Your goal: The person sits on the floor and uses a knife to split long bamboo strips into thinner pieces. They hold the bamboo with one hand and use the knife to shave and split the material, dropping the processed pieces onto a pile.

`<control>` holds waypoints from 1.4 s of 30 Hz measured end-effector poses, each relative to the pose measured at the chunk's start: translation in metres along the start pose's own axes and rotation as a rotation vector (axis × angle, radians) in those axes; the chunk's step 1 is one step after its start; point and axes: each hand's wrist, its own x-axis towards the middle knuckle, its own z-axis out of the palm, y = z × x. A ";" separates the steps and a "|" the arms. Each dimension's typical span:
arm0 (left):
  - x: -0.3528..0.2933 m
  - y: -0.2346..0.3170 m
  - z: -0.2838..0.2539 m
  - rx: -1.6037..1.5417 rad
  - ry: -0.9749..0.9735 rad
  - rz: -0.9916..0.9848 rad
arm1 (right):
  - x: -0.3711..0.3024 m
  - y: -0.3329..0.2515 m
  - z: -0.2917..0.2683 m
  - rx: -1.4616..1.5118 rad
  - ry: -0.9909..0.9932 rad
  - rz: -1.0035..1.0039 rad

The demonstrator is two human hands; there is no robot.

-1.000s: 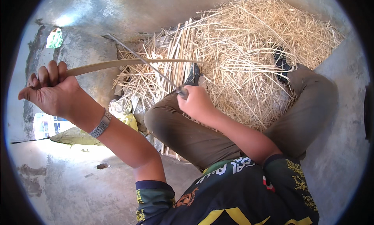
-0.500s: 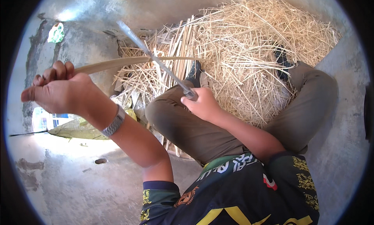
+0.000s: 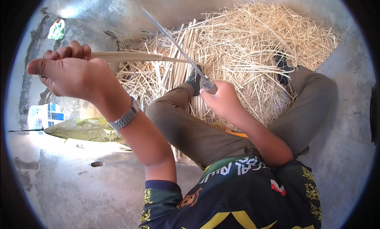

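My left hand [image 3: 75, 72], raised at the left, is closed round one end of a long, pale bamboo strip [image 3: 130, 56]. The strip runs to the right and narrows toward its far end. Closed on the handle, my right hand [image 3: 223, 100] holds a knife [image 3: 170, 38] in front of my bent left leg. Its long thin blade points up and left, crossing the strip near the narrow end. Whether blade and strip touch, I cannot tell.
A big heap of pale shavings [image 3: 261, 42] lies between and beyond my legs. Several straight strips [image 3: 184, 42] lie at its left side. An olive sheet [image 3: 81, 130] and a blue-and-white package [image 3: 49, 114] lie at left. An orange object [image 3: 236, 132] shows by my lap. Concrete walls enclose the far side.
The knife has moved right, and its crossing point is now nearer the strip's narrow end. My left hand has shifted slightly up and right. An orange object has come into sight by my lap.
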 end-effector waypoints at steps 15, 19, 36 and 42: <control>0.027 -0.010 -0.032 -0.133 0.020 -0.085 | -0.030 0.010 0.011 0.068 0.025 -0.057; 0.018 -0.009 -0.020 -0.051 0.204 -0.102 | -0.014 0.041 0.002 -0.190 -0.230 0.255; 0.033 -0.023 -0.044 -0.050 0.041 -0.062 | -0.025 0.018 -0.011 -0.235 -0.066 0.012; 0.030 -0.022 -0.031 -0.070 -0.009 -0.028 | -0.013 0.028 0.003 -0.071 -0.108 0.086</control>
